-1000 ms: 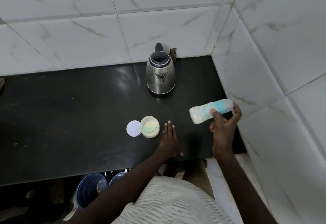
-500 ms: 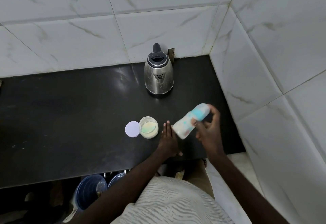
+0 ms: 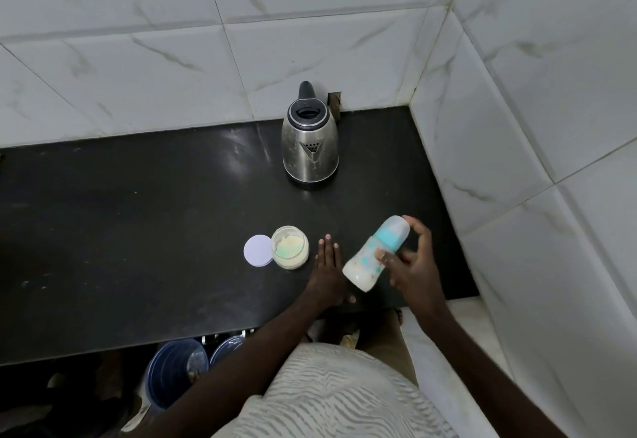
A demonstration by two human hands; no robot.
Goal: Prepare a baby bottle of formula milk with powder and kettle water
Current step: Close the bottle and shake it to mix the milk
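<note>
My right hand (image 3: pixel 412 263) grips a baby bottle (image 3: pixel 374 255) with a teal collar and clear cap, tilted with its base down-left and milky liquid inside, held above the black counter (image 3: pixel 138 213). My left hand (image 3: pixel 327 270) rests flat on the counter with fingers apart, just left of the bottle's base. An open jar of pale formula powder (image 3: pixel 290 247) stands left of that hand, its round white lid (image 3: pixel 258 250) lying beside it. A steel kettle (image 3: pixel 309 139) with a black lid and handle stands at the back near the wall.
White marble-look tiled walls close the counter at the back and right, meeting in a corner behind the kettle. Blue buckets (image 3: pixel 172 374) sit on the floor below the counter's front edge. A pale tiled ledge (image 3: pixel 444 341) runs along the right.
The bottle has swung from nearly level with its base to the left to a steeper tilt, and my right hand has come left and nearer. My left hand stayed flat on the counter.
</note>
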